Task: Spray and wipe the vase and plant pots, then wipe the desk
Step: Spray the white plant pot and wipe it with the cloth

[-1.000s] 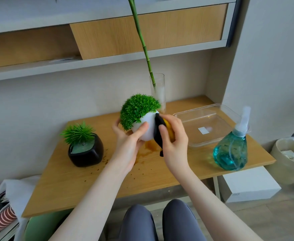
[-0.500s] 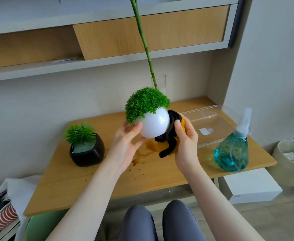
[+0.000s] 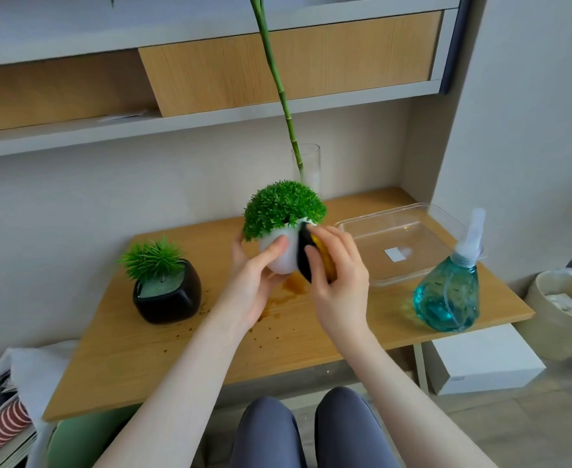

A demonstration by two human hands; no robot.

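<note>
White pot (image 3: 279,255) is sitting up off the desk (image 3: 115,349) in our left hand (image 3: 254,282), fingers curled round it | our right hand (image 3: 338,282) is pinching the cloth (image 3: 311,251) on its side | we are thinking: hold tight, rub softly, turn slowly.

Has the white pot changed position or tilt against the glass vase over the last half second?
Yes. The white pot now sits lower against the glass vase, its foliage covering more of the glass, with the cloth pressed on its right side.
</note>
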